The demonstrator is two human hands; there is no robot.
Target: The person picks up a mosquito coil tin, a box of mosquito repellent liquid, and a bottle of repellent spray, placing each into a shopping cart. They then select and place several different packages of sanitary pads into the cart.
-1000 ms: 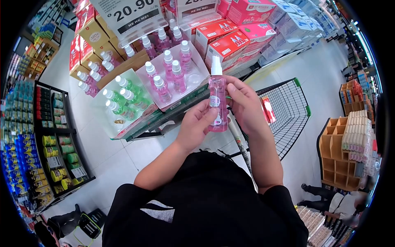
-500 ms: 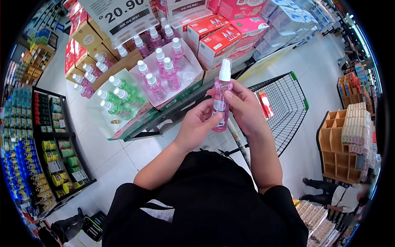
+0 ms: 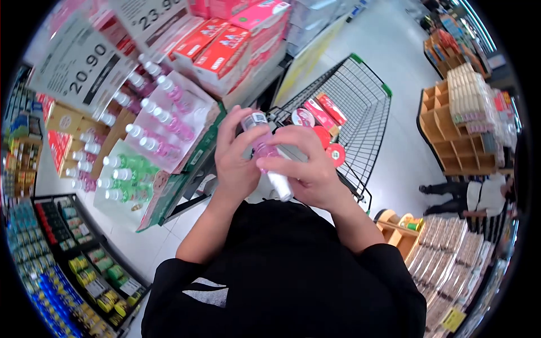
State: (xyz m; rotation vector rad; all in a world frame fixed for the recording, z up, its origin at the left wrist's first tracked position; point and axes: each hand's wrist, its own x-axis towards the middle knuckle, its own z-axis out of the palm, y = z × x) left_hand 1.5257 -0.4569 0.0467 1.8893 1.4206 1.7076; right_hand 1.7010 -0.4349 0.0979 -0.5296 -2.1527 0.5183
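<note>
A pink spray bottle (image 3: 262,147) is held between my two hands, tilted so that its white cap points down towards my chest and its base points up and away. My left hand (image 3: 234,158) grips the bottle from the left near the base, where a barcode label shows. From the right, the fingers of my right hand (image 3: 307,166) close around the body near the cap. Ahead on the left, similar pink bottles (image 3: 172,121) stand in a white display box, beside green bottles (image 3: 132,180) in another box.
A shopping cart (image 3: 360,101) with red and pink packages (image 3: 329,110) stands just beyond my right hand. Price signs (image 3: 84,65) rise above the display at the left. Red boxes (image 3: 222,59) are stacked behind it. A person (image 3: 468,197) is at the far right beside shelves.
The bottle has been turned over, from cap up to cap down. The view has swung to the right, so the display appears further left and more of the cart's contents show.
</note>
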